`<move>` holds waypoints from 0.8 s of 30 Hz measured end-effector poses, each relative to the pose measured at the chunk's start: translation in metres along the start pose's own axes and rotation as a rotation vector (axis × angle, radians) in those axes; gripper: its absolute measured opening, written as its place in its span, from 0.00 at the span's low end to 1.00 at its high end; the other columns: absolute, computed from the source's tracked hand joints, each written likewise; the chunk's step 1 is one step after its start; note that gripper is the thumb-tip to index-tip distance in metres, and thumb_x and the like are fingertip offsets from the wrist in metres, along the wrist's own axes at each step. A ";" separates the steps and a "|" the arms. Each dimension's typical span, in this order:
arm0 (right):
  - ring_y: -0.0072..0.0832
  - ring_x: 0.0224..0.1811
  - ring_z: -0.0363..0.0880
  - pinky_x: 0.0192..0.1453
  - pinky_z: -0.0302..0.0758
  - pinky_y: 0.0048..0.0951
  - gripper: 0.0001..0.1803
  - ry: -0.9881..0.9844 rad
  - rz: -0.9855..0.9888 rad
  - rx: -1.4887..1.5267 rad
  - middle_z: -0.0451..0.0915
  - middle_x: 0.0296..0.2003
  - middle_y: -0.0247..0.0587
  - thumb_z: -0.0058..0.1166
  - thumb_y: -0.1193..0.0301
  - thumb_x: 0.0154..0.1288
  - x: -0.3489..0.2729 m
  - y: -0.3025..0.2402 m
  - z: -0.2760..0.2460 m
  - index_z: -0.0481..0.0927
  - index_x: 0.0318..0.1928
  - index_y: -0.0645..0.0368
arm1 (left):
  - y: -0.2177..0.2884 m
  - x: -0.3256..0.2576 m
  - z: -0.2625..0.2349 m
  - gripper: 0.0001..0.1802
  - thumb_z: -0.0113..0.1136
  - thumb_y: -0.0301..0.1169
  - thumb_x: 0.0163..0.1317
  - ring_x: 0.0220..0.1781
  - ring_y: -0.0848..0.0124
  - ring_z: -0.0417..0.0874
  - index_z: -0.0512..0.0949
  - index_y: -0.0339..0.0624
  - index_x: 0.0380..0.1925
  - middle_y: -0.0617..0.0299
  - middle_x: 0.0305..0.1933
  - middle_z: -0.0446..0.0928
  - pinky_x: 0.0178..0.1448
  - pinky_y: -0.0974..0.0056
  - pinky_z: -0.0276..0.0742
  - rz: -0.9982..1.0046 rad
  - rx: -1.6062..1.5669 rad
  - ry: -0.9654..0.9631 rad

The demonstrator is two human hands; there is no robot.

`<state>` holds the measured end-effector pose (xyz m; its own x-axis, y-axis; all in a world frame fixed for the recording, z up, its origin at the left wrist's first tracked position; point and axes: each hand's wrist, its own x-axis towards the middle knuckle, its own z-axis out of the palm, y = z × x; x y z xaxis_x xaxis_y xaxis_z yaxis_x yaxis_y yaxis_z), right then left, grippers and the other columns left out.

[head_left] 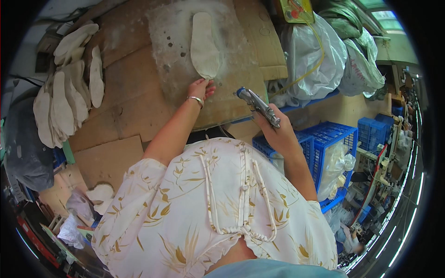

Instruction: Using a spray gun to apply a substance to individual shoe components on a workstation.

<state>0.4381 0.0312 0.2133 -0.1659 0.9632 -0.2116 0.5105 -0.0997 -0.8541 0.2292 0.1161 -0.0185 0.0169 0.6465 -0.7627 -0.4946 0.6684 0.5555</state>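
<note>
The left hand (200, 88) reaches fwd over the cardboard work surface (130, 106), fingers loosely curled, fingertips pinching the near tip of a pale shoe insole (204, 45). That insole lies flat, lengthwise away from the person, on a whitish, spray-crusted patch of cardboard (236, 51) w/ dark specks. A thin bracelet (196, 99) sits on the wrist.

The right hand (277, 134) is wrapped tight around a metal spray gun (257, 105), nozzle pointing up-left toward the insole but well short of it, apart from the left hand.

Around: a stack of more insoles (65, 102) fanned out at far left on the cardboard, near but not touching the sprayed patch. Translucent plastic bags (320, 60) bulge at upper right w/ a yellow hose (315, 65) draped across. Blue plastic crates (324, 143) sit lower right, just behind the right forearm, one w/ bagged stuff inside. The person's floral blouse (213, 204) fills the lower middle and hides the near bench edge.
</note>
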 end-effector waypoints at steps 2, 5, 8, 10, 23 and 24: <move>0.24 0.21 0.63 0.27 0.66 0.27 0.10 0.037 -0.005 -0.011 0.69 0.18 0.38 0.54 0.67 0.62 0.013 -0.003 0.001 0.72 0.35 0.61 | 0.000 -0.001 0.001 0.11 0.51 0.29 0.63 0.33 0.69 0.81 0.71 0.39 0.44 0.60 0.40 0.78 0.32 0.70 0.79 0.002 0.010 0.005; 0.23 0.21 0.64 0.27 0.66 0.26 0.10 0.106 -0.018 0.008 0.69 0.18 0.37 0.53 0.66 0.63 0.029 -0.018 0.001 0.72 0.35 0.61 | -0.002 0.000 0.000 0.11 0.51 0.29 0.62 0.33 0.70 0.81 0.71 0.40 0.44 0.61 0.40 0.78 0.32 0.69 0.79 0.007 0.017 -0.006; 0.22 0.21 0.63 0.27 0.66 0.26 0.11 0.149 -0.055 0.049 0.69 0.19 0.36 0.53 0.66 0.63 0.034 -0.025 -0.002 0.72 0.35 0.61 | -0.002 0.000 -0.001 0.11 0.51 0.29 0.62 0.33 0.70 0.81 0.71 0.40 0.44 0.61 0.40 0.78 0.32 0.70 0.79 -0.001 0.019 0.000; 0.22 0.21 0.64 0.27 0.65 0.25 0.11 0.113 -0.037 -0.028 0.69 0.19 0.37 0.53 0.66 0.63 0.032 -0.028 -0.003 0.72 0.35 0.62 | -0.001 0.000 0.000 0.11 0.51 0.29 0.62 0.33 0.70 0.81 0.71 0.41 0.44 0.62 0.40 0.78 0.32 0.70 0.78 -0.010 0.031 0.017; 0.21 0.20 0.63 0.26 0.65 0.25 0.12 0.200 -0.079 0.015 0.68 0.18 0.36 0.52 0.64 0.63 0.067 -0.030 -0.003 0.72 0.35 0.62 | 0.009 -0.013 0.012 0.11 0.51 0.29 0.62 0.32 0.69 0.82 0.71 0.39 0.44 0.61 0.38 0.78 0.30 0.70 0.79 0.008 -0.011 0.013; 0.20 0.20 0.63 0.26 0.64 0.25 0.12 0.186 -0.109 0.016 0.69 0.19 0.34 0.52 0.65 0.63 0.062 -0.030 -0.004 0.73 0.36 0.62 | 0.009 -0.012 0.011 0.10 0.51 0.29 0.62 0.34 0.70 0.82 0.72 0.39 0.43 0.61 0.39 0.78 0.32 0.69 0.79 0.048 -0.011 0.006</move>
<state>0.4157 0.0952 0.2278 -0.0603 0.9978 -0.0277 0.4846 0.0050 -0.8747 0.2344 0.1183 -0.0005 -0.0120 0.6754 -0.7373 -0.5043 0.6327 0.5877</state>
